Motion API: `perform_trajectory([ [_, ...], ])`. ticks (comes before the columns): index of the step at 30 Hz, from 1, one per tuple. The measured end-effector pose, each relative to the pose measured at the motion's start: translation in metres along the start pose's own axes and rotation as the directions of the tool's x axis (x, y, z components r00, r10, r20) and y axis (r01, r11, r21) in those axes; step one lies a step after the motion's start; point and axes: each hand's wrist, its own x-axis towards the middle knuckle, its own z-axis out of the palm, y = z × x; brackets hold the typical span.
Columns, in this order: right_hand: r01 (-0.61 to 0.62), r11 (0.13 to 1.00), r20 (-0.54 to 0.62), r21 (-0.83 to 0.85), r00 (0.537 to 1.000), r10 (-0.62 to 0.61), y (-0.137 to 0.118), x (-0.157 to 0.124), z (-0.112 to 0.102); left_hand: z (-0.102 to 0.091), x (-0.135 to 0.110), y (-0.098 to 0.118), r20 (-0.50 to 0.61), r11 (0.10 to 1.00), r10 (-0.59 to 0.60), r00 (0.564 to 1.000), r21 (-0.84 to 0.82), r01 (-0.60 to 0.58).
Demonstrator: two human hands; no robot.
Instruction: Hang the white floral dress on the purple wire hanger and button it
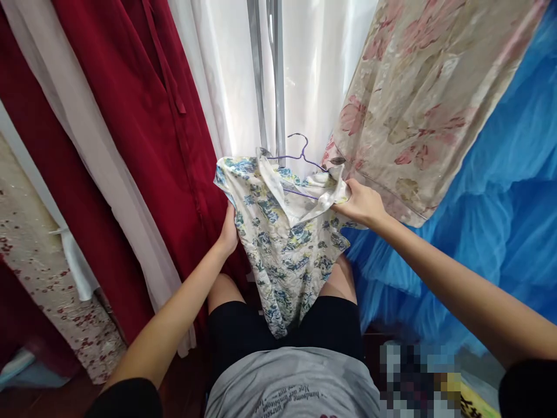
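A white blouse (pixel 265 238) with blue and yellow flowers and a pale collar hangs in front of my legs. Inside its neck sits a thin purple hanger (pixel 301 154), whose hook sticks up free above the collar. My right hand (pixel 362 202) grips the blouse by the shoulder beside the collar, thumb on top. At the opposite side, below the sleeve, my left hand (pixel 228 232) holds the edge of the cloth; most of its fingers are hidden behind the fabric.
Red fabric (pixel 126 116) hangs at the left, near a beige flowered cloth (pixel 39 255). White curtains (pixel 322 69) and grey metal poles (pixel 279 87) stand ahead. To the right hang a beige-and-pink floral cloth (pixel 418 104) and blue ruffled tulle (pixel 487 220).
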Motion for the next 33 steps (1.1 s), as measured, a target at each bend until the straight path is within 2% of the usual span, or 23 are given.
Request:
perform_trajectory([
  [3,0.088,0.996,0.014,-0.014,0.996,-0.087,-0.026,0.002,-0.011,-0.005,-0.024,-0.030,-0.110,0.998,0.010,0.994,-0.059,-0.017],
  [6,0.176,0.983,0.026,-0.041,0.984,-0.175,-0.040,-0.005,-0.019,-0.005,-0.050,-0.055,-0.098,1.000,-0.018,0.995,-0.006,0.018],
  [12,0.337,0.941,0.061,-0.026,0.940,-0.335,-0.021,-0.023,-0.023,0.013,-0.098,-0.083,-0.161,0.989,-0.150,0.976,-0.026,0.148],
  [14,0.383,0.924,0.027,0.012,0.923,-0.383,-0.015,-0.029,-0.016,0.020,-0.112,-0.090,-0.151,0.981,-0.194,0.969,-0.053,0.188],
  [17,0.394,0.917,-0.128,0.052,0.914,-0.386,-0.016,-0.046,0.002,0.029,-0.130,-0.097,-0.210,0.969,-0.230,0.950,-0.136,0.205],
  [20,0.353,0.918,-0.295,0.182,0.910,-0.291,-0.025,-0.081,0.026,0.032,-0.143,-0.101,-0.302,0.959,-0.249,0.920,-0.207,0.192],
  [22,0.291,0.896,-0.318,0.334,0.930,-0.184,-0.033,-0.110,0.045,0.032,-0.151,-0.100,-0.313,0.958,-0.257,0.914,-0.205,0.200],
  [23,0.240,0.870,-0.267,0.431,0.955,-0.131,-0.037,-0.124,0.055,0.033,-0.155,-0.098,-0.314,0.960,-0.256,0.914,-0.193,0.203],
  [24,0.164,0.829,-0.136,0.535,0.985,-0.107,-0.040,-0.137,0.066,0.034,-0.159,-0.096,-0.315,0.963,-0.253,0.914,-0.177,0.206],
  [25,0.061,0.776,0.042,0.628,0.993,-0.112,-0.044,-0.147,0.078,0.036,-0.162,-0.094,-0.314,0.964,-0.255,0.915,-0.162,0.213],
  [26,-0.057,0.717,0.224,0.695,0.964,-0.141,-0.048,-0.155,0.089,0.039,-0.166,-0.091,-0.307,0.963,-0.260,0.915,-0.151,0.223],
  [27,-0.160,0.665,0.362,0.729,0.916,-0.176,-0.052,-0.160,0.099,0.043,-0.170,-0.089,-0.297,0.962,-0.266,0.917,-0.148,0.231],
  [28,-0.234,0.621,0.442,0.748,0.874,-0.202,-0.056,-0.163,0.109,0.047,-0.173,-0.087,-0.284,0.960,-0.270,0.920,-0.149,0.235],
  [29,-0.277,0.581,0.467,0.765,0.860,-0.206,-0.060,-0.163,0.116,0.052,-0.176,-0.085,-0.274,0.960,-0.270,0.923,-0.154,0.235],
  [33,-0.326,0.427,0.421,0.844,0.895,-0.148,-0.072,-0.156,0.126,0.063,-0.181,-0.079,-0.282,0.963,-0.256,0.925,-0.161,0.217],
])
